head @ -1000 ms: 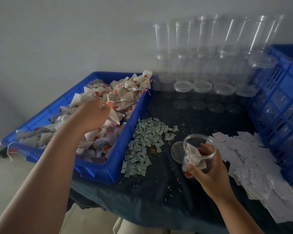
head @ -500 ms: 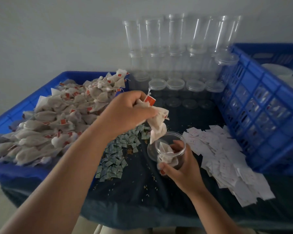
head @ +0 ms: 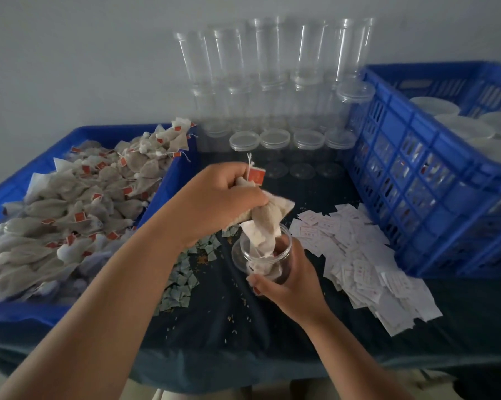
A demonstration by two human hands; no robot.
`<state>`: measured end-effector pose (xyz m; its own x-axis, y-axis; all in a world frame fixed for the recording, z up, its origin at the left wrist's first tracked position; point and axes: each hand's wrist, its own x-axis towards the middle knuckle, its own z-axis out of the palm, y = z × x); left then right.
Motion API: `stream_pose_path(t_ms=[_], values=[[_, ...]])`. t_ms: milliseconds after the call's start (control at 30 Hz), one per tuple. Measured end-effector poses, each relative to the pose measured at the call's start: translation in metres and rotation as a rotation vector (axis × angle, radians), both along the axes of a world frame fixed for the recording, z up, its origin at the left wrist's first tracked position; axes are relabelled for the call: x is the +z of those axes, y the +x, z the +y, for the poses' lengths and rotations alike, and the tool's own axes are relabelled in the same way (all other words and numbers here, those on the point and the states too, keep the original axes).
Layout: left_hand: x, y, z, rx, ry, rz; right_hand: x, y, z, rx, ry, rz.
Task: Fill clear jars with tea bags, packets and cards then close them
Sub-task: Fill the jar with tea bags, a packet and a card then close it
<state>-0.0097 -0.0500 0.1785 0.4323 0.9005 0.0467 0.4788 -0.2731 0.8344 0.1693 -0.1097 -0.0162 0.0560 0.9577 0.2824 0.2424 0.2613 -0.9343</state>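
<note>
Now the left hand [head: 214,197] grips a bunch of tea bags [head: 265,223] with closed fingers and pushes their lower ends into the open clear jar [head: 265,255]. The right hand [head: 284,280] wraps around this jar, above the dark table [head: 229,327].

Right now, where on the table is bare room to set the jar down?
Barest: the dark cloth at the near edge, between the green packets and white cards, only crumbs there. A smaller strip lies before the lidded jars. Crowded: the tea bag bin left, the blue crate right.
</note>
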Motion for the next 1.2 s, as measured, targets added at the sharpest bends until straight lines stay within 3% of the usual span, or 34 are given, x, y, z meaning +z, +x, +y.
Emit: stream_pose_path(t_ms=[167, 367, 500, 633, 800, 1000, 1100, 1200], values=[[-0.033, 0.004, 0.007, -0.059, 0.024, 0.429, -0.003, -0.001, 0.000, 0.001, -0.007, -0.001], [-0.040, 0.001, 0.008, 0.036, 0.130, 0.357, -0.001, -0.001, 0.001, 0.002, 0.034, 0.016], [-0.028, -0.001, 0.006, 0.005, 0.051, 0.346, 0.000, -0.001, 0.001, 0.004, 0.045, 0.019], [-0.018, -0.004, 0.006, 0.093, 0.018, 0.205, 0.004, -0.001, -0.001, -0.030, 0.083, -0.056], [-0.019, 0.002, -0.002, -0.158, 0.056, 0.493, 0.002, -0.001, -0.001, -0.024, 0.027, -0.026], [-0.037, 0.014, -0.017, 0.011, 0.397, 0.545, 0.000, -0.001, -0.001, -0.005, -0.004, 0.033], [-0.038, 0.015, -0.029, -0.123, 0.341, 0.521, 0.000, -0.002, -0.002, -0.019, 0.017, -0.010], [-0.047, 0.024, -0.039, -0.277, 0.267, 0.801, 0.000, -0.002, -0.001, 0.001, 0.033, -0.071]])
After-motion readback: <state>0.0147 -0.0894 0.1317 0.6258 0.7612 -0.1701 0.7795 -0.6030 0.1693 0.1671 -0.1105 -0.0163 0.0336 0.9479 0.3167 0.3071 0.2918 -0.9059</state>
